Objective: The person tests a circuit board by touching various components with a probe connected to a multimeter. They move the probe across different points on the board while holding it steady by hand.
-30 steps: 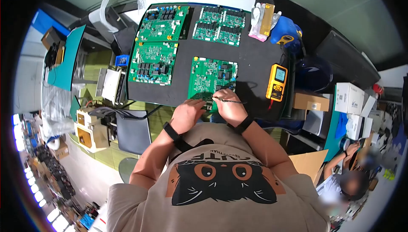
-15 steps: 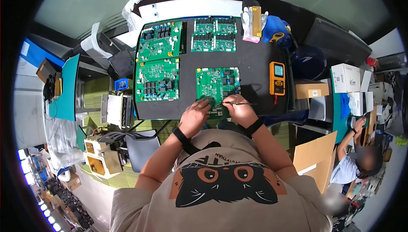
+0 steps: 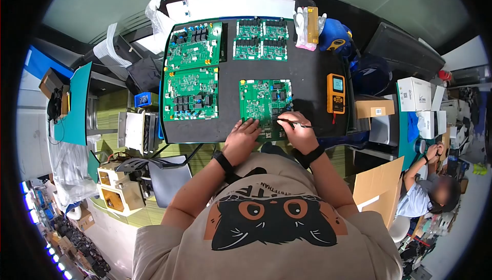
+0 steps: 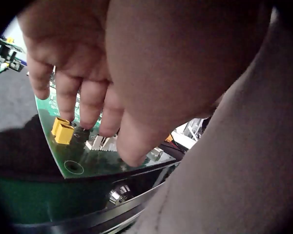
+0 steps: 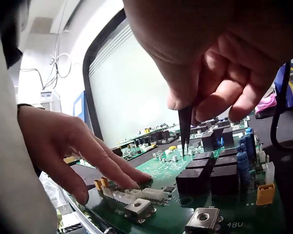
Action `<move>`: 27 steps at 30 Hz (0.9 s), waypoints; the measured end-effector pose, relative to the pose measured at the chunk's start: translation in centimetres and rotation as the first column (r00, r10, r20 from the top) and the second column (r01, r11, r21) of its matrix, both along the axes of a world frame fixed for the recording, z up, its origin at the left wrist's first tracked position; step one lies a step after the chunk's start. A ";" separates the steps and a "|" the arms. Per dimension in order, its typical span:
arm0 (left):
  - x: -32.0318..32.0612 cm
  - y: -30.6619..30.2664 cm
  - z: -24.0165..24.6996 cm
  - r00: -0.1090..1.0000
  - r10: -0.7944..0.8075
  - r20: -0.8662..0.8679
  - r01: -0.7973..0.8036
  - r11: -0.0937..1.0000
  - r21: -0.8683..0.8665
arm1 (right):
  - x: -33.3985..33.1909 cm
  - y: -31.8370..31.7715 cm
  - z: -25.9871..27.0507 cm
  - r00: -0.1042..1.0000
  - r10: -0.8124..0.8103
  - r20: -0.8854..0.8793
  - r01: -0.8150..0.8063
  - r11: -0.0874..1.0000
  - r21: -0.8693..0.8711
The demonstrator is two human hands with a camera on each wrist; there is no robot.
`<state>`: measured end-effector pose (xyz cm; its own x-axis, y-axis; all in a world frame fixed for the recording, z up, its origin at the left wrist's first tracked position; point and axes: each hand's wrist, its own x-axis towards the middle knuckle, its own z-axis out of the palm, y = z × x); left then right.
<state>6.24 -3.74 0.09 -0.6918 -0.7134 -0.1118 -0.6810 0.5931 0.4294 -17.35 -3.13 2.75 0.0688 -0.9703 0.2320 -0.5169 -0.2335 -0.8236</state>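
A green circuit board (image 3: 254, 98) lies near the table's front edge, crowded with black blocks (image 5: 224, 178), white connectors and metal terminals. Black tweezers (image 5: 184, 127) are pinched between the thumb and fingers of my right hand (image 3: 301, 135), points down at the board's surface beside the black blocks in the right wrist view. My left hand (image 3: 243, 139) rests its extended fingers on the board's front left part, near white connectors and a yellow connector (image 4: 63, 132). In the left wrist view its palm hides much of the board.
Two larger green boards (image 3: 192, 93) lie on the left, and several small boards (image 3: 261, 39) at the back. An orange meter (image 3: 336, 94) is at right, with gloves (image 3: 303, 29) and a blue device (image 3: 334, 36) behind. Another person (image 3: 425, 193) sits far right.
The head view has shifted. My right hand with the tweezers has moved a little rightward over the board, widening the gap between both hands. The left fingers stay on the board.
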 end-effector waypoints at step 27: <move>0.6 -0.2 0.9 0.999 -0.002 -0.033 0.003 0.999 0.047 | 0.2 -3.1 -0.2 0.944 0.207 -0.256 -0.199 0.978 0.058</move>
